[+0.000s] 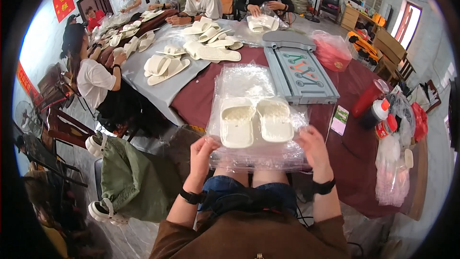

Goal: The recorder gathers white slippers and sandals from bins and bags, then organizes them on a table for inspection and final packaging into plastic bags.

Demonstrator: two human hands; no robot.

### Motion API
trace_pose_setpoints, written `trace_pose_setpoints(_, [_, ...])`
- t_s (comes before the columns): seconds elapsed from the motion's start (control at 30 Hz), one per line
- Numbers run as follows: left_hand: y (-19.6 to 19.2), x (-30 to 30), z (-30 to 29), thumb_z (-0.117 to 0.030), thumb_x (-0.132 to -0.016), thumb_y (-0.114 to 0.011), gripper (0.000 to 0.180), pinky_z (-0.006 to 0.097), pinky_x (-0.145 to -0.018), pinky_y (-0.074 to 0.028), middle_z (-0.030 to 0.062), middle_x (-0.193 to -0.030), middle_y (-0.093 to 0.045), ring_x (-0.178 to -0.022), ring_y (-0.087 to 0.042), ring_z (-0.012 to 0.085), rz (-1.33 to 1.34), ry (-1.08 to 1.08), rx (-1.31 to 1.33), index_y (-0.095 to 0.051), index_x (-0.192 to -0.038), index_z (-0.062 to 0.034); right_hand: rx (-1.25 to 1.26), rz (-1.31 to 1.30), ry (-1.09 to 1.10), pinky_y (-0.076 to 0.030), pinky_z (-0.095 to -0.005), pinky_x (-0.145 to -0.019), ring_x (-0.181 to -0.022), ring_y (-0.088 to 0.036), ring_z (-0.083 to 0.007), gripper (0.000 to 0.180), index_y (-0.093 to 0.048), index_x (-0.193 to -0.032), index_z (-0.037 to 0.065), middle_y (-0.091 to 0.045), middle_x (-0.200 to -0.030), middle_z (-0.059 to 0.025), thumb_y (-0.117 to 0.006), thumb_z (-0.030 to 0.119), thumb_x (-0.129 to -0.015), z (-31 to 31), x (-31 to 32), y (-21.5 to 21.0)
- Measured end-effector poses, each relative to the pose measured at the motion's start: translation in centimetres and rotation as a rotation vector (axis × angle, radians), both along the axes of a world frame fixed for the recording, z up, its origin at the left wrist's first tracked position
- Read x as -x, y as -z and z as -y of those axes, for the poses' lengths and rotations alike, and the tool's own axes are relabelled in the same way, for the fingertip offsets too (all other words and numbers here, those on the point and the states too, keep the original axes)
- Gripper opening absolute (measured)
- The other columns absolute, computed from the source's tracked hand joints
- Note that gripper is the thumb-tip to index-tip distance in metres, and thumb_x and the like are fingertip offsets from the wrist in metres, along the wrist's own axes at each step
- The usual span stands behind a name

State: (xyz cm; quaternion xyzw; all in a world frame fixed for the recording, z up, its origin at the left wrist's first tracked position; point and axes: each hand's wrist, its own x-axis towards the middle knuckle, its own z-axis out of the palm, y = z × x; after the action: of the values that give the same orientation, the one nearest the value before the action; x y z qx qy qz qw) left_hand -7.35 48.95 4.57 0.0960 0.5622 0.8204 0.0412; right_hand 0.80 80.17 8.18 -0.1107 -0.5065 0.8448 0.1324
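A pair of cream slippers, the left slipper and the right slipper, lies side by side before me with toe ends toward the table's far side. Beneath and around them spreads a clear plastic bag; whether they are fully inside it I cannot tell. My left hand pinches the bag's near left edge beside the left slipper. At the opposite edge, my right hand has its fingers closed on the plastic, partly hidden by glare. More clear bags lie stacked just beyond the slippers.
A grey folding board and a phone lie to the right, near a red tumbler and bottles. Loose slippers cover the far left. Several people work around the table. A green sack stands at my left.
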Motion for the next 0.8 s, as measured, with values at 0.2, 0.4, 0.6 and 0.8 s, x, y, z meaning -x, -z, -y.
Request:
trace_pose_setpoints(0.2, [3.1,-2.7,-1.9,-0.005,-0.086,-0.065,0.008,0.023,-0.069,-0.050,0.0041,-0.088,-0.064,-0.078,-0.062,0.0118,0.444,-0.050,-0.207,-0.059,-0.090,-0.0019,-0.015,0.095,-0.136,-0.047,-0.0270,-0.078,-0.087,-0.057,-0.0123,0.027,-0.054,-0.102,0.000,-0.058,-0.094,-0.0034,-0.063,-0.007,-0.077,1.1,-0.9,7.6])
trace_pose_setpoints(0.4, [3.8,-3.8,-1.8,-0.007,-0.088,-0.057,0.027,0.028,-0.078,-0.049,0.0071,-0.106,-0.064,-0.093,-0.062,0.0153,0.577,0.228,-0.378,-0.055,-0.113,0.0015,0.045,0.065,0.014,-0.046,-0.0263,-0.080,-0.090,-0.060,-0.0157,0.043,-0.052,-0.117,-0.002,-0.061,-0.103,-0.0067,-0.057,-0.012,-0.076,4.8,-1.6,4.4])
trace_pose_setpoints(0.6, [0.3,-5.7,-4.4,-0.010,-0.088,-0.054,0.051,0.035,-0.101,-0.039,0.0112,-0.127,-0.052,-0.117,-0.052,0.0218,0.426,0.487,-0.522,-0.037,-0.136,-0.0004,-0.386,-0.039,0.081,-0.044,-0.0222,-0.075,-0.087,-0.055,-0.0096,0.039,-0.054,-0.116,0.000,-0.058,-0.101,-0.0050,-0.056,-0.008,-0.078,7.6,-2.2,3.2])
trace_pose_setpoints(0.8, [-1.8,-6.1,-4.5,-0.008,-0.090,-0.059,0.040,0.031,-0.087,-0.049,0.0091,-0.119,-0.058,-0.107,-0.057,0.0172,0.433,0.300,-0.309,-0.047,-0.127,0.0004,-0.767,-0.216,0.020,-0.039,-0.0260,-0.072,-0.085,-0.046,-0.0171,0.021,-0.043,-0.077,0.005,-0.044,-0.082,-0.0069,-0.062,-0.004,-0.076,10.1,-2.5,4.2])
